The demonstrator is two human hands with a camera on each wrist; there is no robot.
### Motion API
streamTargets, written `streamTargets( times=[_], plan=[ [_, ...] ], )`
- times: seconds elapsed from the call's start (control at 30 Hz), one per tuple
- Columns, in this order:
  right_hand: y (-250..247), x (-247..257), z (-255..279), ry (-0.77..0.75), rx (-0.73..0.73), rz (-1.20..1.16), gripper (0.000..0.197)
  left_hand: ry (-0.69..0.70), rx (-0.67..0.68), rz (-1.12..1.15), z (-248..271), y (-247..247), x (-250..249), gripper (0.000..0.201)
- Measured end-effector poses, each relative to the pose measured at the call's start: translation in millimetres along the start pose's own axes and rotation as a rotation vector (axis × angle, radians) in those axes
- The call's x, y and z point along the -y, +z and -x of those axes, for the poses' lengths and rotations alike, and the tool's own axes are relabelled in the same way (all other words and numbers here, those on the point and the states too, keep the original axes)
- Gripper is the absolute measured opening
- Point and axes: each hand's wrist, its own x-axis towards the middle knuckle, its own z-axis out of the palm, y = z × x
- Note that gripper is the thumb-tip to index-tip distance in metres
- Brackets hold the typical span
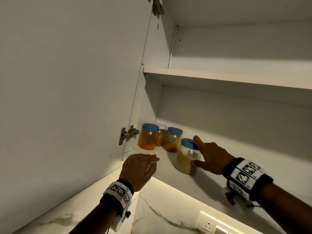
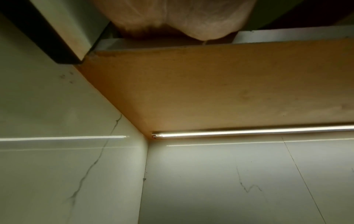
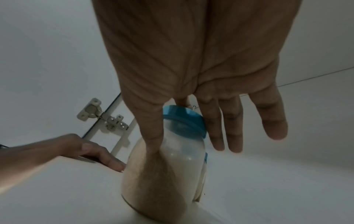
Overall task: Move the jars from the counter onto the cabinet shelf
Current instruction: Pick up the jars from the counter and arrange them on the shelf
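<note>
Lowest cabinet shelf (image 1: 211, 179): white board, front edge lit from beneath. Four jars stand on it.

Back left corner, a tight cluster of three: blue-lidded jar with orange contents (image 1: 148, 136) nearest the side wall; a white-lidded jar (image 1: 161, 130) behind, mostly hidden; a second blue-lidded jar with brownish contents (image 1: 173, 139) to its right. These appear to touch one another.

Nearer the front and to the right, a fourth blue-lidded jar with pale tan powder (image 1: 186, 157), just beside the cluster, tilted. My right hand (image 1: 211, 157) is on it: thumb on its body, forefinger at the lid.

My left hand (image 1: 139, 169) rests on the shelf's front edge, fingers flat.
</note>
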Motion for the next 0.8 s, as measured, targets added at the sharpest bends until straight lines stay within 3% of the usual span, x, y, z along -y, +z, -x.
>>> streamTargets(
  times=[0.13, 0.37, 0.8],
  plan=[
    [3.3, 20.7, -48.9, 0.022, -0.044, 0.151, 0.082, 0.0, -0.044, -0.008, 1.0, 3.6, -0.5, 0.046],
    [11.3, 49.0, -107.8, 0.024, -0.078, 0.177, 0.077, 0.012, -0.053, 0.029, 0.6, 9.3, 4.7, 0.046],
    [3.5, 70.6, -95.1, 0.077, -0.182, 0.262, 0.075, 0.039, -0.146, 0.062, 2.6, 17.4, 8.5, 0.044]
  ],
)
